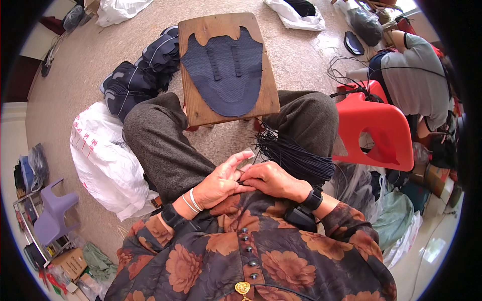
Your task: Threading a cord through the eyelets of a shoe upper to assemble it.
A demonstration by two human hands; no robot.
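My left hand (221, 184) and my right hand (275, 181) meet above my lap, their fingertips pinched together. Something small and dark sits between them; the fingers mostly hide it, and I cannot tell its kind. A few fingers of the left hand point forward. Just beyond the right hand, a bundle of thin black cords (296, 158) lies across my right thigh. In front of my knees, a dark blue mesh shoe upper (228, 75) lies flat on a wooden stool (268, 95), two slotted strips along its middle.
Tied stacks of dark shoe uppers (128, 85) and a white plastic bag (108, 160) lie at left. A purple plastic stool (54, 210) stands farther left. At right are a red plastic chair (374, 125), a bent-over person (416, 75) and bags. A single dark sole-shaped piece (354, 43) lies on the floor.
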